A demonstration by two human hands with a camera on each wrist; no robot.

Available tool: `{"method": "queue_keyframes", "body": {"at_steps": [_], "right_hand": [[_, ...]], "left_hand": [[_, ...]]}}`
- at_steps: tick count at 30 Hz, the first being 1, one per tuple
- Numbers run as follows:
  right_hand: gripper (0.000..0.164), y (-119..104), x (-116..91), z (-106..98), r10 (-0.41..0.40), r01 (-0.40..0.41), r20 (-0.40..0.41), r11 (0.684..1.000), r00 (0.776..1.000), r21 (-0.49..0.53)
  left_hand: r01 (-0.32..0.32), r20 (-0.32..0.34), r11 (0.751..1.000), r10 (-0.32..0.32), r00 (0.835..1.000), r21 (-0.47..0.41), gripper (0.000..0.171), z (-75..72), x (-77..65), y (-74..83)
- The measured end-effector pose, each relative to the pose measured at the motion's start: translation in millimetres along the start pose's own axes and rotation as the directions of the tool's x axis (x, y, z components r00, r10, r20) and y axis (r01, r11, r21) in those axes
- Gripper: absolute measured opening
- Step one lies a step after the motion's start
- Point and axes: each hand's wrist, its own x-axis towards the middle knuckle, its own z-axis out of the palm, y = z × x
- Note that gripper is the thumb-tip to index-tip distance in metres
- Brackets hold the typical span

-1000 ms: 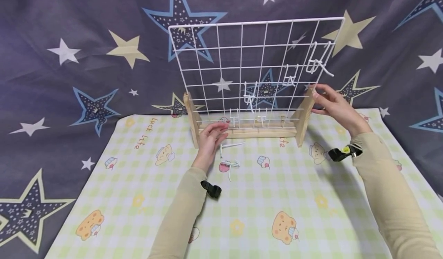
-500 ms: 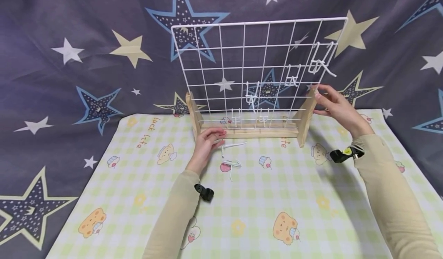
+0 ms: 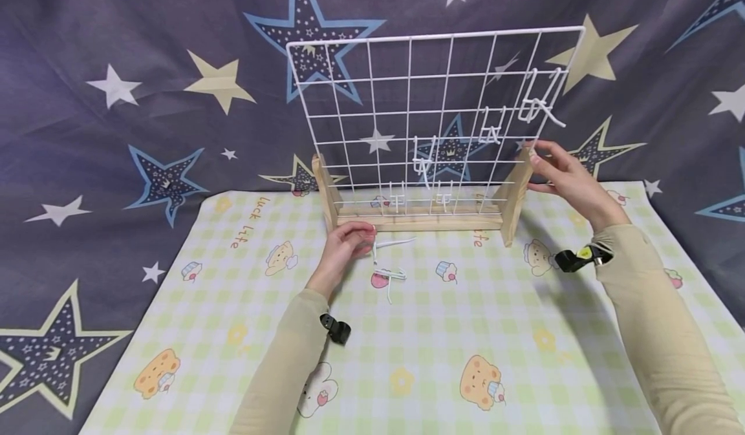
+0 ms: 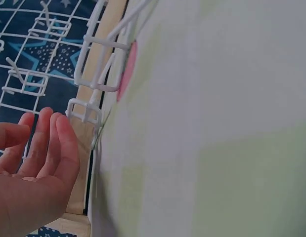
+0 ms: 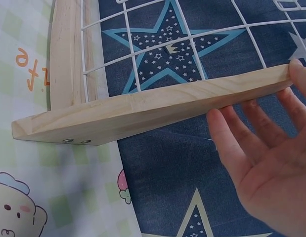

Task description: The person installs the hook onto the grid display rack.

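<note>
Right hand (image 3: 573, 181) grips the right upright (image 3: 515, 196), left hand (image 3: 342, 252) relaxed, empty by a loose hook (image 3: 396, 242); likely pickup stage, next needs a pinch.

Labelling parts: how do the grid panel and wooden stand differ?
The grid panel is white wire; the wooden stand is pale timber.
The grid panel is open mesh; the wooden stand's pieces are solid.
The right hand grips the wooden stand, not the grid panel.
Shared: they stand together as one unit.
</note>
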Motion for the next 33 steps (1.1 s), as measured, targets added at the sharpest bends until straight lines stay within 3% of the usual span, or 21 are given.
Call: {"method": "queue_keyframes", "body": {"at_steps": [6,10,13,16,20,22,28,33], "right_hand": [[0.052,-1,0,-1,0.001,-0.001,-0.005,1.000,1.000,-0.005],[0.053,-1,0,-1,0.006,-0.006,-0.003,1.000,1.000,-0.014],[0.052,-1,-1,-1,0.010,-0.010,-0.002,1.000,1.000,-0.010],[0.051,-1,-1,-1,0.012,-0.012,0.003,1.000,1.000,0.000],[0.048,-1,-1,-1,0.004,-0.004,0.009,1.000,1.000,0.003],[0.047,-1,-1,-1,0.000,0.000,0.010,1.000,1.000,0.016],[0.046,-1,-1,-1,-0.001,0.001,0.017,0.999,1.000,0.032],[0.045,-1,0,0,-0.004,0.003,0.020,0.999,1.000,0.040]], "left_hand": [[-0.014,0.106,0.992,0.001,0.994,0.126,0.026,-3.0,-3.4,0.2],[-0.055,0.224,0.974,0.006,0.975,0.218,0.025,-3.9,-6.0,2.6],[-0.080,0.339,0.963,-0.012,0.941,0.258,0.027,-2.8,-8.4,3.6],[-0.063,0.448,0.965,-0.060,0.892,0.255,0.031,-0.1,-11.4,4.3],[-0.043,0.527,0.963,-0.109,0.843,0.267,0.034,4.4,-13.8,6.0],[-0.066,0.536,0.950,-0.114,0.837,0.304,0.033,6.2,-14.2,7.1],[-0.118,0.529,0.916,-0.114,0.841,0.384,0.027,7.4,-14.4,6.4],[-0.105,0.533,0.918,-0.127,0.836,0.383,0.018,6.7,-14.8,5.9]]}}
